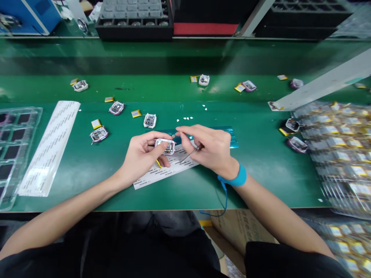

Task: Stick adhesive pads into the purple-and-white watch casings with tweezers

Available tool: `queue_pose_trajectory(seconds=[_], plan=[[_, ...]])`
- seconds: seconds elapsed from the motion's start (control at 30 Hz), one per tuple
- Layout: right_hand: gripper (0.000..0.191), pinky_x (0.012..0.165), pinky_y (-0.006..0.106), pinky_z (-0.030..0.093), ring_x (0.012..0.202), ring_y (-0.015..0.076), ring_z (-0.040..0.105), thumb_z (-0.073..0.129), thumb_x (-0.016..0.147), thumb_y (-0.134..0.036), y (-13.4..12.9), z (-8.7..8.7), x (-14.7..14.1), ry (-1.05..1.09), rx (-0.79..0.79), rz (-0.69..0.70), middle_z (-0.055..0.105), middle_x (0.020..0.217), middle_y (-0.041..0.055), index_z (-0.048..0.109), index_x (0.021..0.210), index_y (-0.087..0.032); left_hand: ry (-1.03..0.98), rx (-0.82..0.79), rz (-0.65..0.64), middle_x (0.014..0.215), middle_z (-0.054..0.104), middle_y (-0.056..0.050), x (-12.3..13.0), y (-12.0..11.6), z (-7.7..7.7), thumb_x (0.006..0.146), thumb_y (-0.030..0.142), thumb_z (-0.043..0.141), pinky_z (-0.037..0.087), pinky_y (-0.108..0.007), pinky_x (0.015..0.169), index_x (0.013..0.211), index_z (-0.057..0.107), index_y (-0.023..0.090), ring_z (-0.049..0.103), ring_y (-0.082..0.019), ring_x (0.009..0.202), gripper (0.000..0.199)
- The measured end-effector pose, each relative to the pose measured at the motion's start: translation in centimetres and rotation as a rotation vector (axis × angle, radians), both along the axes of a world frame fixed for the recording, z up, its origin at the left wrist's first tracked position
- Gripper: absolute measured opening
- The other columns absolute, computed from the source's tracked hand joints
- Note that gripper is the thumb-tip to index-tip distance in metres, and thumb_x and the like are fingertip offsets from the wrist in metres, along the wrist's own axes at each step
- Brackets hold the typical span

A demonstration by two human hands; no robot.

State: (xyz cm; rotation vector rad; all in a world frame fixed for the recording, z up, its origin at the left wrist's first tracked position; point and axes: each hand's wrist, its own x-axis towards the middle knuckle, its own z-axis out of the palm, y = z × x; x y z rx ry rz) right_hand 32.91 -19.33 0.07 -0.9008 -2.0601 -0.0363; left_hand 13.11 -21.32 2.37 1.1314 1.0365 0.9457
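My left hand [145,151] is closed around a small white smartwatch-like housing [164,147], its open side with the circuit board facing up. A yellow-edged battery [158,163] shows below the fingers. My right hand [207,144] is curled just right of the housing, with a thin metal tool [189,154], perhaps tweezers, held in it and pointing down-left. Its index finger and thumb come together by the housing's upper right corner; whether they pinch something small there I cannot tell. Under both hands lie a printed white sheet [150,178] and a shiny blue film strip [234,142].
Several open housings with batteries, such as one housing [150,121], lie across the green bench [261,170]. Stacked clear trays [342,154] stand at the right beside a slanted white post [324,81]. At left are a label strip [49,150] and a plastic tray [17,154].
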Motion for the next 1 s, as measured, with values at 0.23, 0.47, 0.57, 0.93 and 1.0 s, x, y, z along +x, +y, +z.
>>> queue_pose_trajectory(seconds=[0.23, 0.47, 0.57, 0.93, 1.0], plan=[[0.048, 0.069, 0.029, 0.063, 0.082, 0.0174, 0.077, 0.056, 0.088, -0.002, 1.3, -0.4, 0.9, 0.032, -0.19, -0.138, 0.079, 0.115, 0.0052, 0.069, 0.131, -0.02, -0.007, -0.016, 0.026, 0.068, 0.069, 0.001, 0.0, 0.0, -0.2, 0.082, 0.024, 0.073, 0.058, -0.021, 0.045, 0.094, 0.069, 0.013, 0.069, -0.013, 0.046, 0.016], [0.029, 0.085, 0.03, 0.066, 0.104, 0.019, 0.078, 0.058, 0.099, -0.011, 0.8, -1.0, 1.1, -0.164, -0.007, 0.158, 0.078, 0.12, 0.0041, 0.073, 0.121, -0.022, -0.012, -0.005, 0.002, 0.066, 0.068, 0.003, -0.1, 0.1, -0.2, 0.082, 0.022, 0.071, 0.058, -0.021, 0.044, 0.097, 0.063, 0.015, 0.071, -0.014, 0.046, 0.019], [0.024, 0.08, 0.027, 0.066, 0.096, 0.018, 0.079, 0.058, 0.098, -0.009, 0.7, -0.9, 1.2, -0.172, 0.051, 0.129, 0.081, 0.109, 0.0043, 0.073, 0.114, -0.018, 0.003, 0.01, 0.013, 0.066, 0.068, 0.004, -0.1, 0.0, -0.3, 0.081, 0.021, 0.072, 0.057, -0.02, 0.043, 0.094, 0.06, 0.016, 0.072, -0.014, 0.047, 0.018], [0.02, 0.076, 0.025, 0.062, 0.091, 0.0166, 0.078, 0.059, 0.1, -0.013, 0.3, -0.5, 1.1, -0.255, 0.074, 0.1, 0.081, 0.106, 0.0036, 0.073, 0.113, -0.018, -0.014, 0.006, 0.02, 0.064, 0.069, 0.005, -0.1, -0.3, -0.6, 0.081, 0.021, 0.073, 0.059, -0.021, 0.042, 0.092, 0.053, 0.019, 0.073, -0.017, 0.048, 0.023], [0.027, 0.074, 0.025, 0.062, 0.091, 0.0161, 0.078, 0.053, 0.1, -0.008, 0.2, -0.5, 1.2, -0.271, 0.088, 0.098, 0.081, 0.108, 0.0027, 0.073, 0.114, -0.02, -0.002, 0.009, 0.025, 0.065, 0.07, 0.005, 0.0, -0.3, -0.6, 0.081, 0.021, 0.073, 0.059, -0.021, 0.042, 0.092, 0.053, 0.019, 0.073, -0.017, 0.048, 0.023]])
